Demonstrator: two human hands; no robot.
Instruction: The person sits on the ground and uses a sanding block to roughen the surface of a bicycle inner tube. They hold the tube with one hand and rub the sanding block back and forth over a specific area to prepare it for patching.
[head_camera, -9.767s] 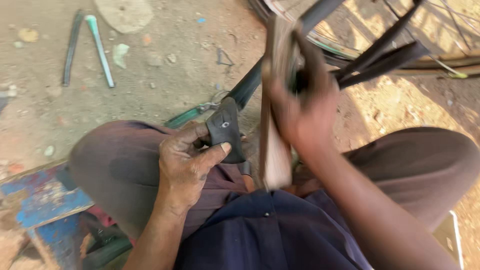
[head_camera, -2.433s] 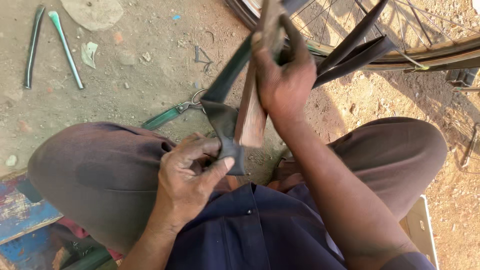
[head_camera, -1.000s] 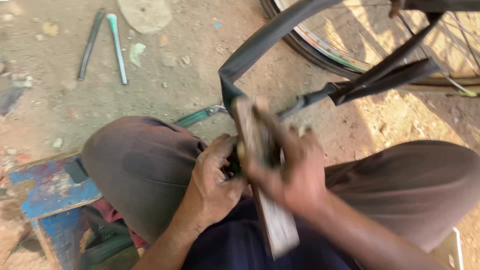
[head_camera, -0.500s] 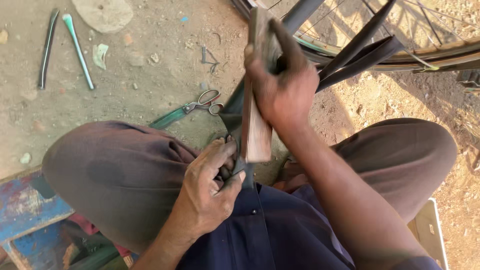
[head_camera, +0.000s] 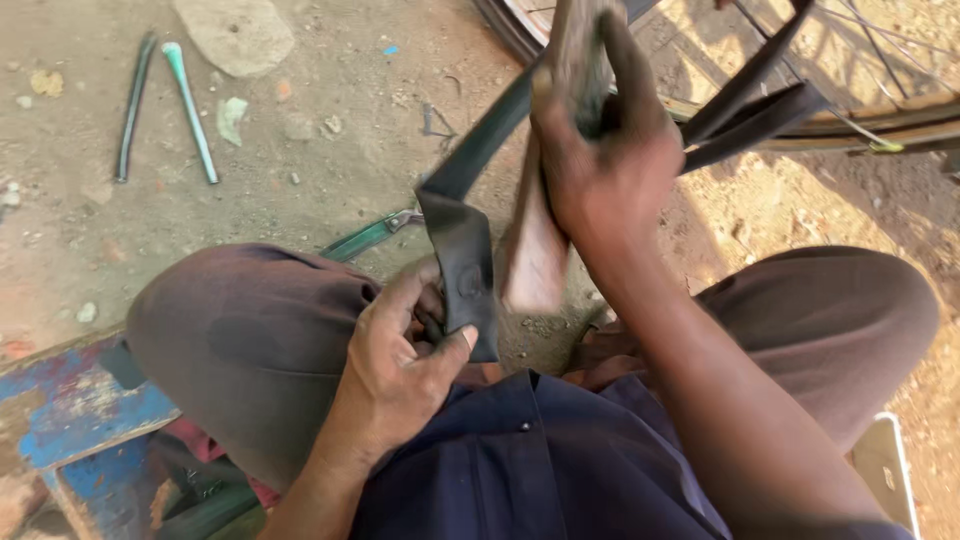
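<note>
My left hand (head_camera: 400, 350) has its grip closed on the folded end of a black rubber inner tube (head_camera: 462, 255), thumb pressed on the outer face and fingers curled behind. I judge I pinch it there, against my left knee (head_camera: 250, 330), so that the fold lies flat and taut and does not slip while the other hand works above it.

My right hand (head_camera: 610, 150) is raised, its grip wrapped tight around the upper part of a flat wooden block (head_camera: 535, 250). The block hangs upright with its lower end just beside the pinched rubber, though I cannot tell whether the two touch. Held that way, its broad face looks turned toward the tube, which would suit rubbing or pressing the spot I hold.

From the fold the tube runs up and away as a dark strip toward a bicycle wheel (head_camera: 900, 115) that lies on the ground ahead of me, so the slack stays off my lap.

Between my knees and the wheel is bare dirt ground (head_camera: 330, 130). A pair of scissors with green handles (head_camera: 365, 238) lies just beyond my left knee, within easy reach. Farther off to the left lie two slim tyre levers (head_camera: 165, 105), one dark and one pale green, and near them a flat stone (head_camera: 235, 35). I sit on a worn blue wooden seat (head_camera: 70, 415).
</note>
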